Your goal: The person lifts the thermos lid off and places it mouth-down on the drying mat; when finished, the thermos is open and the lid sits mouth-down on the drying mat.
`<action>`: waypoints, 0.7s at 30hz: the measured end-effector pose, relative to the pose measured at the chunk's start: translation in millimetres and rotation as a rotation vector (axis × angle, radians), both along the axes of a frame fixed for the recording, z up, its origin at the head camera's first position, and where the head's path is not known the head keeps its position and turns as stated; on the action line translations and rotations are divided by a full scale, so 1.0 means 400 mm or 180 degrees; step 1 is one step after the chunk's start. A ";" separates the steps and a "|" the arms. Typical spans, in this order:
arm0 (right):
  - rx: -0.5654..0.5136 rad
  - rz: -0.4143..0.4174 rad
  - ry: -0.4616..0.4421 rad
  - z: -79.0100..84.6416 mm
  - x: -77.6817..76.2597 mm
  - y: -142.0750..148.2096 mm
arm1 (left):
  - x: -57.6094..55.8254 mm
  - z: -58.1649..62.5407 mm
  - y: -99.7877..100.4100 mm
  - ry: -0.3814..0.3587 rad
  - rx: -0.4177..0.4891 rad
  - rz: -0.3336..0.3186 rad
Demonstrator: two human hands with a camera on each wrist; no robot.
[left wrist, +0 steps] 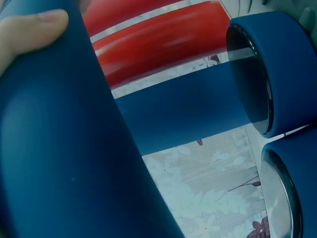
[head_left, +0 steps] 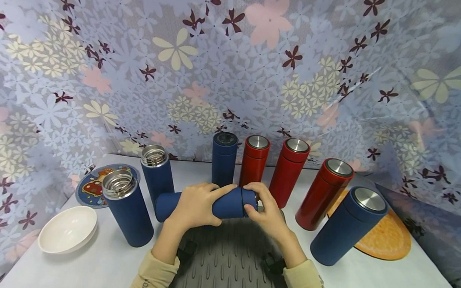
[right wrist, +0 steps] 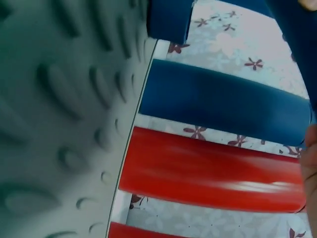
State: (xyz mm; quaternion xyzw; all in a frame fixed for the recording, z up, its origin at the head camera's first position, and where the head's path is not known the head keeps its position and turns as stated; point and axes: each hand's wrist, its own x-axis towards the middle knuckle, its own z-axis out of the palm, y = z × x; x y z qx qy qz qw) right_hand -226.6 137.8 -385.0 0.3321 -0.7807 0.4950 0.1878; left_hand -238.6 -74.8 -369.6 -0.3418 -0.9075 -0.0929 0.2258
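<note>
A blue thermos (head_left: 229,204) lies sideways in the air over the grey studded mat, held between both hands. My left hand (head_left: 196,206) wraps its body, with the thumb below and the fingers over the top. At the other end my right hand (head_left: 268,212) grips the cap (head_left: 249,200) with thumb and fingers. In the left wrist view, the thermos body fills the left side with a finger across it. Two loose blue lids (left wrist: 292,74) show near the mat there, hidden in the head view.
Two uncapped blue thermoses (head_left: 128,212) stand at left, by a white bowl (head_left: 68,230) and a round blue mat (head_left: 85,185). A capped blue thermos (head_left: 223,161) and several red thermoses (head_left: 289,172) stand behind. Another blue one (head_left: 346,228) stands at right before an orange round mat (head_left: 392,241).
</note>
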 end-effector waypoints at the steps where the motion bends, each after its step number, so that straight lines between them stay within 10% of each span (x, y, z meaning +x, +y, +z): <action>1: 0.0058 0.0046 0.0123 -0.004 -0.003 0.004 | 0.000 0.001 -0.002 -0.0024 0.0006 -0.0015; 4: 0.0212 0.0141 0.0063 -0.020 -0.019 0.022 | -0.003 0.002 -0.007 0.0021 0.0006 -0.0057; 13: 0.0474 -0.0242 -0.1834 0.027 -0.011 0.055 | -0.006 -0.008 0.008 0.0404 -0.0140 -0.0169; 21: 0.0381 0.0227 -0.1902 0.046 -0.003 0.073 | 0.000 -0.007 0.014 0.0242 -0.0082 -0.0231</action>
